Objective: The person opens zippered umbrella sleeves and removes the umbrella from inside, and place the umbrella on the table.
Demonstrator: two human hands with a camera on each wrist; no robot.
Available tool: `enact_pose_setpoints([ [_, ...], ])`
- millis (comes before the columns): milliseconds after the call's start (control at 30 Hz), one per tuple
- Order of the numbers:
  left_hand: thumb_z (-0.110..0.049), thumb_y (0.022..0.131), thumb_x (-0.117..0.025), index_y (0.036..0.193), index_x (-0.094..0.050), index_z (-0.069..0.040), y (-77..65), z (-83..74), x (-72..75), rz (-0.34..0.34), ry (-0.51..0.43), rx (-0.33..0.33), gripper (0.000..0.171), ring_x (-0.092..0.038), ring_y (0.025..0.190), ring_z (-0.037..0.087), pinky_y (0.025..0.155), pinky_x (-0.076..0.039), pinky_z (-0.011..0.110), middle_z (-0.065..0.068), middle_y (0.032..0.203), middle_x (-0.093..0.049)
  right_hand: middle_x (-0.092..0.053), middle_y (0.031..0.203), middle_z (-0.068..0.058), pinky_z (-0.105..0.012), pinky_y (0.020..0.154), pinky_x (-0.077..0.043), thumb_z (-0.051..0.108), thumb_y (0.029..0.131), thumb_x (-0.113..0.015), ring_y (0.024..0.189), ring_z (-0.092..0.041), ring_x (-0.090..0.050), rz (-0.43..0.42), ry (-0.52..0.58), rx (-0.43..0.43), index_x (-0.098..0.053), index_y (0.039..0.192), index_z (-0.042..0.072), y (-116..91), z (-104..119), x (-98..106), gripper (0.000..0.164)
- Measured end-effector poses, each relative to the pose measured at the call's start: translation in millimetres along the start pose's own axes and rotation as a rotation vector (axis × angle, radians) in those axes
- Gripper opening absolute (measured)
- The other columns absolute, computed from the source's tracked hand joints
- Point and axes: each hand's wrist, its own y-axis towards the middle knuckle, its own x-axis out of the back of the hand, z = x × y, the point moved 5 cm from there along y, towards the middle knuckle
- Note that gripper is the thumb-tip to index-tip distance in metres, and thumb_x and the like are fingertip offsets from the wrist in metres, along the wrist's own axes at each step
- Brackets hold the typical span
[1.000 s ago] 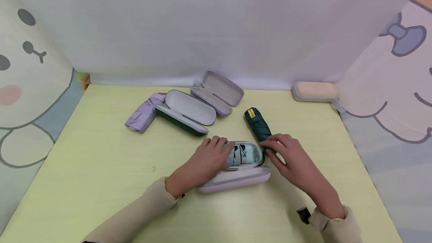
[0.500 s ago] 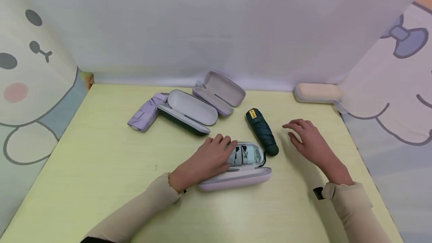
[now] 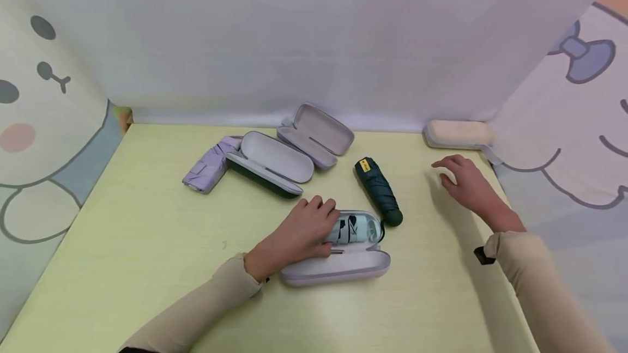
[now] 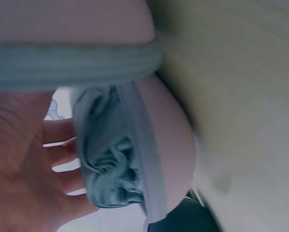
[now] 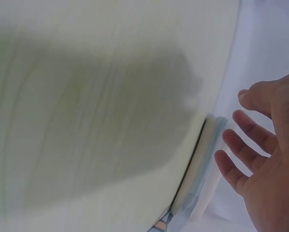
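In the head view my left hand [image 3: 296, 236] lies over a light-blue folded umbrella [image 3: 352, 230] with dark markings. The umbrella sits in an unfolded pink-lilac hard case [image 3: 338, 274]. The left wrist view has the fingers spread beside the umbrella [image 4: 110, 159], touching it, and the thumb hidden behind the near half of the case [image 4: 76, 63]. My right hand [image 3: 468, 187] hovers over the right of the table, holding nothing, its fingers loosely bent. It is nearest the peach case [image 3: 458, 133]. A dark green folded umbrella [image 3: 379, 192] lies just beyond the pink-lilac case.
Farther back, a dark green case [image 3: 267, 166] lies unfolded, with a purple folded umbrella [image 3: 211, 165] beside its left end. An unfolded lilac case [image 3: 319, 135] stands behind it. A pale cloth wall [image 3: 314, 42] borders the yellowish table [image 3: 147, 244].
My right hand has left the dark green umbrella's end and moved right and away from me. My left hand stays on the case, whose near half has tipped lower toward me.
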Motion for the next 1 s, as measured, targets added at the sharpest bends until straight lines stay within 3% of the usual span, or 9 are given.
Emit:
enact_pose_setpoints([
  [267,-0.041,0.08,-0.075,0.122,-0.067,-0.012,-4.1,1.5,5.2,-0.042,-0.104,-0.001,0.052,-0.057,0.091,0.018,0.07,-0.049,0.033,0.0,0.113,-0.063,-0.062,0.118,-0.035,-0.065,0.09,-0.044,-0.01,0.09,-0.065,0.11,-0.053,-0.056,-0.002,-0.048,-0.007,-0.066,0.119,-0.007,14,-26,2,0.029],
  [533,-0.039,0.08,-0.077,0.122,-0.067,-0.015,-5.3,2.8,13.6,-0.04,-0.264,0.018,0.049,-0.058,0.095,0.016,0.075,-0.051,0.031,-0.003,0.117,-0.064,-0.048,0.13,-0.039,-0.068,0.086,-0.042,-0.004,0.095,-0.061,0.112,-0.057,-0.049,0.029,-0.056,-0.128,-0.06,0.127,-0.009,23,-45,6,0.033],
  [733,-0.04,0.08,-0.078,0.123,-0.066,-0.015,-8.1,2.2,29.0,-0.078,-0.257,0.013,0.051,-0.058,0.096,0.015,0.077,-0.052,0.031,-0.003,0.119,-0.064,-0.037,0.14,-0.044,-0.074,0.091,-0.038,0.0,0.098,-0.052,0.118,-0.062,-0.041,0.08,-0.036,-0.22,-0.053,0.135,-0.009,32,-56,13,0.038],
  [1000,-0.04,0.076,-0.086,0.123,-0.066,-0.015,-21.0,13.9,55.6,-0.172,-0.263,0.048,0.057,-0.061,0.1,0.018,0.082,-0.057,0.033,0.0,0.119,-0.066,-0.03,0.147,-0.044,-0.077,0.089,-0.037,0.002,0.096,-0.049,0.123,-0.069,-0.035,0.176,-0.12,-0.27,-0.041,0.144,-0.007,43,-77,20,0.049],
])
